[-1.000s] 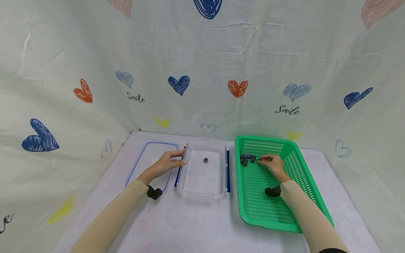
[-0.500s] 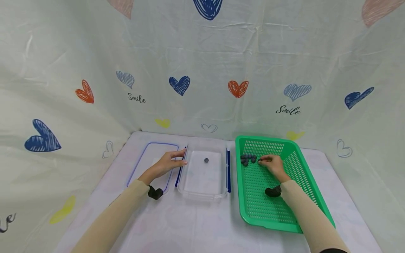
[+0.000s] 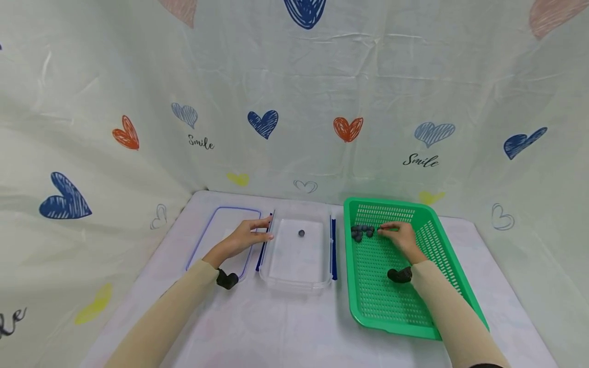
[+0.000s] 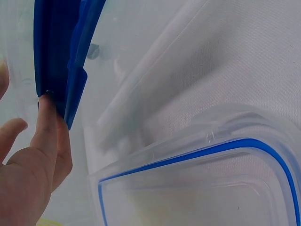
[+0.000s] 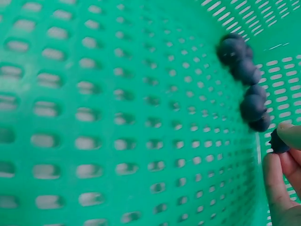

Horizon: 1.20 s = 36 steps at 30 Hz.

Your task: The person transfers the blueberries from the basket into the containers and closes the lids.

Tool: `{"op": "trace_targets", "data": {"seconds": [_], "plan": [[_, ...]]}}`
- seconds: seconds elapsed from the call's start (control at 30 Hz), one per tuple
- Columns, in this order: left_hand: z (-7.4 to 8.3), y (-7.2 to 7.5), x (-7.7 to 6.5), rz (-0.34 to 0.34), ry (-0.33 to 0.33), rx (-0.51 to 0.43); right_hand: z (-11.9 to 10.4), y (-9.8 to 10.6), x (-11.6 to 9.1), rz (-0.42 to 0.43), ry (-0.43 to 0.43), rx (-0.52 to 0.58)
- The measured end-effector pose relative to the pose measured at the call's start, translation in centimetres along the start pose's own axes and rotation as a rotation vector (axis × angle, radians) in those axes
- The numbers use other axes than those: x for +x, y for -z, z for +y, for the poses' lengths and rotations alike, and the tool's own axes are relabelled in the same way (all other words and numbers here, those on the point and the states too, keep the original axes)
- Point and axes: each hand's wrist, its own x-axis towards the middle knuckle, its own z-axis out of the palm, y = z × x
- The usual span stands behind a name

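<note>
A clear plastic container (image 3: 299, 266) with blue side latches stands mid-table, one blueberry (image 3: 301, 233) on its floor. At its left side, my left hand (image 3: 239, 239) touches the rim and latch with extended fingers. The left wrist view shows a fingertip against the blue latch (image 4: 59, 52), the thumb apart from it. Inside the green basket (image 3: 382, 327), my right hand (image 3: 401, 238) pinches a blueberry (image 5: 279, 142) between thumb and fingers. A cluster of blueberries (image 5: 244, 70) lies by the basket wall, just beside that hand.
The container's clear lid (image 3: 216, 225), with a blue seal, lies flat left of the container. A patterned white sheet (image 3: 285, 327) covers the table. Behind it hangs a pale curtain (image 3: 303, 153) printed with hearts.
The right hand has shifted slightly up and away from the cluster with the blueberry between its fingers. The left hand keeps its place on the container, and the head view has turned slightly.
</note>
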Motion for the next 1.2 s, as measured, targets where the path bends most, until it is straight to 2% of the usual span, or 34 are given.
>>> {"op": "trace_targets", "data": {"seconds": [0.2, 0.63, 0.9, 1.2], "plan": [[0.1, 0.0, 0.1, 0.002, 0.004, 0.011, -0.7, 0.3, 0.3, -0.025, 0.015, 0.020], [0.3, 0.0, 0.0, 0.001, 0.008, -0.030, -3.8, 0.5, 0.0, -0.040, 0.016, 0.154], [0.4, 0.0, -0.1, 0.007, 0.019, -0.036, -5.4, 0.8, 0.0, -0.054, 0.019, 0.159], [0.0, 0.1, 0.2, -0.004, -0.005, -0.002, -7.6, 0.4, -0.4, -0.058, 0.043, 0.190]]}}
